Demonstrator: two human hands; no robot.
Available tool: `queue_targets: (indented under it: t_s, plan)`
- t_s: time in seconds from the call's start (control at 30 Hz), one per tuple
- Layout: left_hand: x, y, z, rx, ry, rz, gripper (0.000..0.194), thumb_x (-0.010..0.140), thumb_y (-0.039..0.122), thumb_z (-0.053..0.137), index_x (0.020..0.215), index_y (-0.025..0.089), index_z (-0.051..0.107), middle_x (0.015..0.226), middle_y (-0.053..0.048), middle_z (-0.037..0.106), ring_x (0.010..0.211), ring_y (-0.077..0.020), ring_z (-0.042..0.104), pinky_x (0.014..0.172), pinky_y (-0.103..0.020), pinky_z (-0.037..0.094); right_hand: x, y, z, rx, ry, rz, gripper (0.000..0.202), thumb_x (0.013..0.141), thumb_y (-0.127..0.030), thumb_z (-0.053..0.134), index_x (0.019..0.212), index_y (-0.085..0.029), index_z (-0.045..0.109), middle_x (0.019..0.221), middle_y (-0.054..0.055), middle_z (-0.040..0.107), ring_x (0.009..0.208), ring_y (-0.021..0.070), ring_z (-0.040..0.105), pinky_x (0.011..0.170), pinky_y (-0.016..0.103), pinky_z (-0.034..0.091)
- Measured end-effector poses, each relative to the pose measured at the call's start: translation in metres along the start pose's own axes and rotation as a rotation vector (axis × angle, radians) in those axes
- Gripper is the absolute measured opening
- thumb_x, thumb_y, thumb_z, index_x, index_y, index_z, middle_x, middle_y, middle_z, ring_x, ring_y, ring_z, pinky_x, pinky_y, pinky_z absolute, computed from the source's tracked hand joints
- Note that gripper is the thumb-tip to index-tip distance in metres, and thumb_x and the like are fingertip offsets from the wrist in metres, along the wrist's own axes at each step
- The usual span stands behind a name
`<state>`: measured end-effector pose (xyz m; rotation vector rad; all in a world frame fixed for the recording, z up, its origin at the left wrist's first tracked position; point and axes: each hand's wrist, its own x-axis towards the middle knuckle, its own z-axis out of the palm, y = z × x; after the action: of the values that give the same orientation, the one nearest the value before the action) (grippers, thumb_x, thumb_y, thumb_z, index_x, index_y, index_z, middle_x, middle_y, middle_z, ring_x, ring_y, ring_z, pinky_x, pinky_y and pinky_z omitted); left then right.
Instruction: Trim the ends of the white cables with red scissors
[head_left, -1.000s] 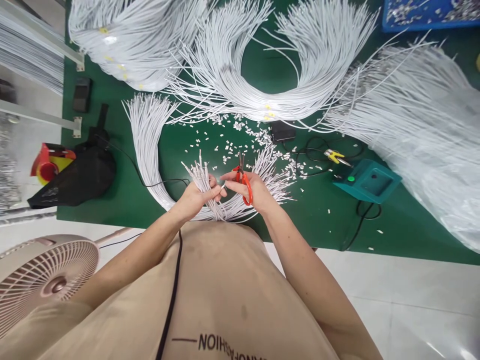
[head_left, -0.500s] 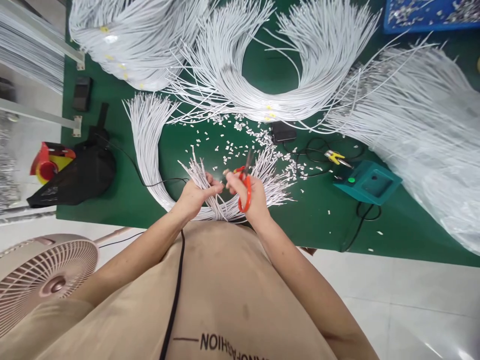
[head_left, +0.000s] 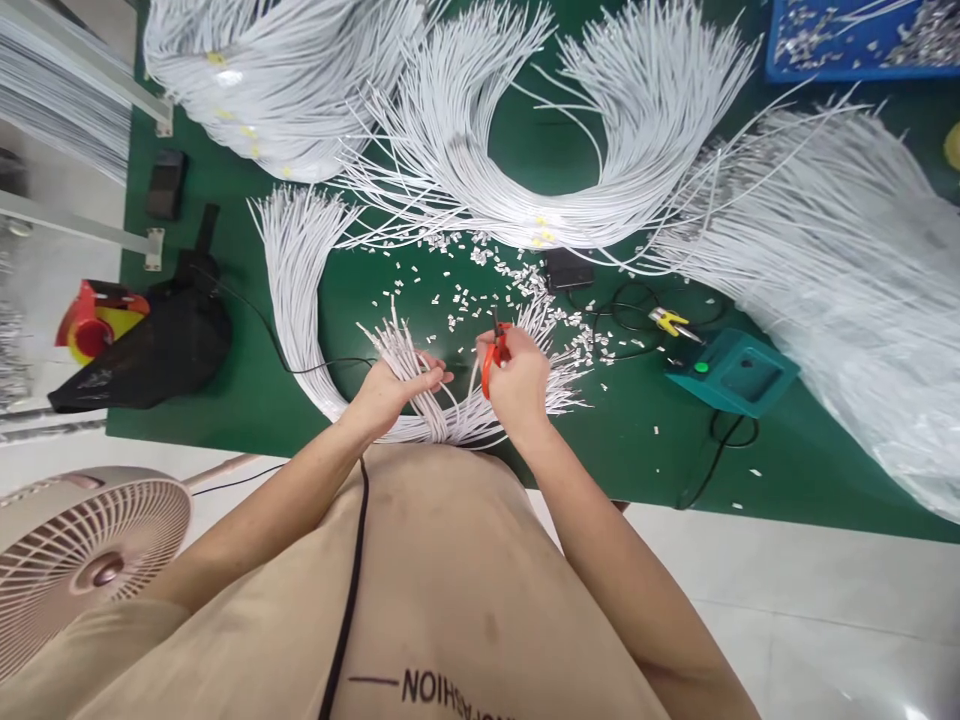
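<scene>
Green table (head_left: 600, 470) across most of the view; near edge just in front of tan shirt (head_left: 435, 560). Bagged wires (head_left: 847, 250) at far right, coil (head_left: 555, 215) at top centre. Wire loop (head_left: 289, 290) below coil: down at left, along near edge, up into a fan of ends just beyond right hand (head_left: 521, 385).

Left hand (head_left: 390, 390) around bunch (head_left: 401, 350): thumb across it, pointing right, fingers behind. Bunch lying close to near edge, long axis slanting from lower right to upper left, tips up and away from the body.

Right hand curled on scissors (head_left: 491, 370); red handles in the grip, dark blades pointing away. Cannot tell how far apart the blades are.

Key relation: single wire (head_left: 474, 380) between the hands, nearly upright, nearer to right fingertips than to left thumb. Seemingly touching right fingertips; pinch too small to confirm.

Room: green surface showing in the gap above left thumb, more to the right of right wrist, towards teal box (head_left: 739, 370). Tight below, at edge and shirt. Clippings (head_left: 525, 275) scattered beyond the hands.
</scene>
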<state>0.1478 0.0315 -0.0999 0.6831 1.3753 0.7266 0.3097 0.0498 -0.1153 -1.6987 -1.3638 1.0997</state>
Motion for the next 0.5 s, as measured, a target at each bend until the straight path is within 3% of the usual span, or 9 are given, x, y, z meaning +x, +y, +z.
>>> queue_targets:
  t_s: [0.07, 0.17, 0.37, 0.5]
  plan:
    - [0.001, -0.001, 0.0, 0.021, 0.015, 0.01, 0.026, 0.061, 0.029, 0.074, 0.076, 0.014, 0.058, 0.067, 0.0, 0.06, 0.076, -0.0212, 0.064, 0.068, -0.03, 0.045, 0.002, -0.008, -0.003, -0.075, 0.092, -0.094, 0.017, 0.077, -0.023, 0.05, 0.085, -0.016, 0.064, 0.09, 0.008, 0.06, 0.088, 0.0206, 0.054, 0.079, 0.034, 0.041]
    - [0.003, -0.002, 0.0, 0.075, 0.024, 0.054, 0.029, 0.057, 0.029, 0.076, 0.073, 0.015, 0.057, 0.06, 0.003, 0.057, 0.062, -0.0168, 0.061, 0.059, -0.027, 0.044, 0.004, -0.02, 0.001, 0.075, -0.053, -0.129, 0.018, 0.077, -0.026, 0.051, 0.084, -0.017, 0.065, 0.09, 0.006, 0.061, 0.084, 0.0182, 0.056, 0.074, 0.031, 0.044]
    - [0.002, -0.003, -0.003, 0.071, -0.026, 0.066, 0.027, 0.058, 0.027, 0.075, 0.067, 0.016, 0.052, 0.054, 0.004, 0.056, 0.059, -0.0166, 0.06, 0.06, -0.029, 0.046, 0.01, -0.022, 0.013, 0.515, -0.503, 0.261, 0.019, 0.068, -0.035, 0.062, 0.07, -0.016, 0.063, 0.057, -0.002, 0.057, 0.053, 0.0111, 0.052, 0.054, 0.025, 0.042]
    - [-0.001, -0.002, -0.004, 0.003, -0.064, 0.06, 0.028, 0.061, 0.026, 0.074, 0.079, 0.016, 0.056, 0.065, 0.0, 0.063, 0.063, -0.0175, 0.062, 0.061, -0.03, 0.046, 0.007, -0.016, 0.014, 0.785, -0.594, 0.369, 0.024, 0.062, -0.034, 0.069, 0.074, -0.015, 0.06, 0.056, -0.003, 0.055, 0.051, 0.0104, 0.052, 0.054, 0.025, 0.043]
